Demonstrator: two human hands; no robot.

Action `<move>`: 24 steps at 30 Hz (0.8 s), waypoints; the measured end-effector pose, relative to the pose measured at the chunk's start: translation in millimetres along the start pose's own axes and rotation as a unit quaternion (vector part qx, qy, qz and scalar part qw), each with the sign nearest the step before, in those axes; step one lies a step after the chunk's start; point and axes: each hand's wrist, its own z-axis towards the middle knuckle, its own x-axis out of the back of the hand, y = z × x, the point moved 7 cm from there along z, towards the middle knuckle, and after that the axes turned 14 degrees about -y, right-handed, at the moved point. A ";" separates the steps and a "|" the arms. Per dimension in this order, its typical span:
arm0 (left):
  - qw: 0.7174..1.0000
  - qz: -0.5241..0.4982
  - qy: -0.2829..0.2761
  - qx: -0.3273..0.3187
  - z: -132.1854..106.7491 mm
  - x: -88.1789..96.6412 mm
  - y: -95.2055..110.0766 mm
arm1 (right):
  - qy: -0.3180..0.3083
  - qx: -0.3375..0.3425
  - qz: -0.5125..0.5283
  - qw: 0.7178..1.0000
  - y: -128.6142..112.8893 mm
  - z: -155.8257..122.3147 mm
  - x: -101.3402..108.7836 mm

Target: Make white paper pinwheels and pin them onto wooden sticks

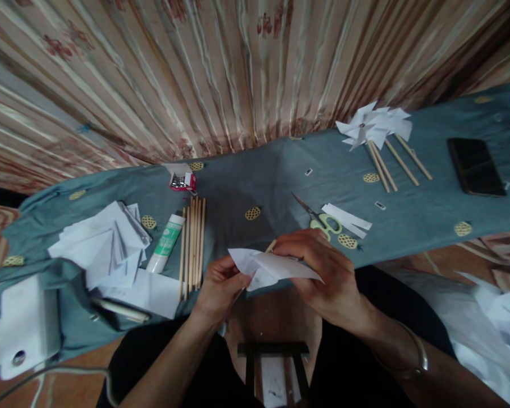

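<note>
Over the front edge of the cloth, both hands hold a white paper pinwheel [272, 267] with curved blades. My left hand [218, 283] pinches its left side between thumb and fingers. On the other side, my right hand [325, 272] is closed around the paper, with some fingers hidden behind it. A bit of wooden stick shows above the paper by the right fingers; most of it is hidden. Just beyond the right hand lie scissors [325, 222] with green handles and white paper strips [347, 220]. Several wooden sticks [192, 243] lie left of my left hand.
A glue tube [166, 243], stacked paper sheets [106, 241] and an open red box of small metal pieces [182, 181] lie left. Finished pinwheels [374, 126] and a dark phone [476, 166] are at right. A white device [28, 323] with a cable stands front left. Curtains hang behind.
</note>
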 end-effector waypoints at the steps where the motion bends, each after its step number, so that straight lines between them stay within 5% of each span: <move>1: 1.000 0.001 0.001 -0.001 0.1 -0.1 0.2 | -0.001 -0.001 0.001 1.000 0.2 -0.1 -0.2; 12: 1.000 0.006 0.000 -0.009 0.2 -1.4 0.3 | -0.004 -0.014 0.012 1.000 3.0 0.1 -2.0; 24: 0.998 0.051 0.007 -0.022 2.1 -0.5 4.6 | -0.013 -0.201 0.206 0.958 30.9 -5.1 -13.1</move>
